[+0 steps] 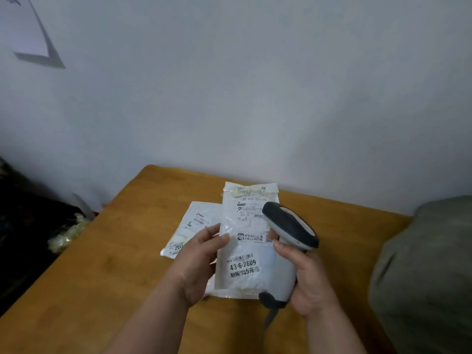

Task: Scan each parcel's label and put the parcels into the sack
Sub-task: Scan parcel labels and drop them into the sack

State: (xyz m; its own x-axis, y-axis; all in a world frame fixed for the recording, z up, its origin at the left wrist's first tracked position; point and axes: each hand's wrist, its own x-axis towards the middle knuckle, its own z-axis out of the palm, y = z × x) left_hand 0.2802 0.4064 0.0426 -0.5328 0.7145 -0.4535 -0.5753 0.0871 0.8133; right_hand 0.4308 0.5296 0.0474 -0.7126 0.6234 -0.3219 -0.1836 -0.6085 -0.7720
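Centre frame: left hand (201,254) pinches the white parcel (245,241) by its edge; right hand (304,274) grips the scanner (288,226). Glare or tilt may spoil the read; the sack (424,272), probably lower right.

A makeshift parcel-sorting corner in a plain room: labelled mail bags (245,241) and a handheld scanner (290,227) over a wooden worktop (122,251) against a bare wall (255,85).
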